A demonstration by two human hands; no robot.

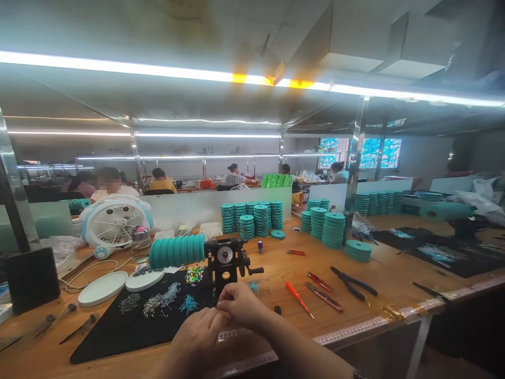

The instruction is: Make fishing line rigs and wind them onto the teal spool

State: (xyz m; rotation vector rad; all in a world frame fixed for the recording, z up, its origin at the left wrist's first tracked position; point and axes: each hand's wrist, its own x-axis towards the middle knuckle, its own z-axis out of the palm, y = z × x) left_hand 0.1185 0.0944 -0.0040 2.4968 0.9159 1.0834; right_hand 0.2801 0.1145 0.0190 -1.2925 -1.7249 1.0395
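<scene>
My left hand [197, 334] and my right hand [240, 306] meet at the front edge of the bench, fingers pinched close together. Whatever lies between the fingertips is too small to make out. Just beyond them stands a black hand-cranked winder [225, 260] with a round dial, carrying a row of teal spools [177, 250] on its left. On the black mat [130, 331] left of my hands lie small heaps: light blue pieces [189, 303], silvery metal parts [153, 305], pale translucent pieces [171, 293], dark grey parts [129, 302] and multicoloured beads [194, 275].
Right of my hands lie an orange screwdriver [300, 299], a utility knife [324, 297] and pliers [354, 283]. Stacked teal spools [261, 221] stand behind, near a metal post [357, 152]. A white fan [117, 223] and white lids [102, 288] are at left. People sit at benches beyond.
</scene>
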